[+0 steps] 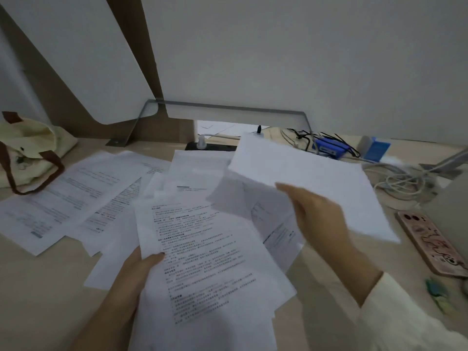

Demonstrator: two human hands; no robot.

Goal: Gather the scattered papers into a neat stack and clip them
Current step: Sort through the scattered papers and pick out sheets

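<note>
My left hand (134,277) grips a small stack of printed sheets (210,269) by its left edge, thumb on top, above the desk's near side. My right hand (316,214) holds a blank white sheet (311,181) lifted and tilted over the right middle of the desk. Several more printed papers (76,196) lie scattered flat across the left and middle of the desk (43,300). Small blue and yellow clips (438,292) lie near the right edge, blurred.
A cream tote bag (27,150) with brown handles sits at the far left. A phone (430,244) in a patterned case lies on the right. Tangled cables (402,181), a power strip (210,147) and a blue box (329,148) crowd the back right under a partition.
</note>
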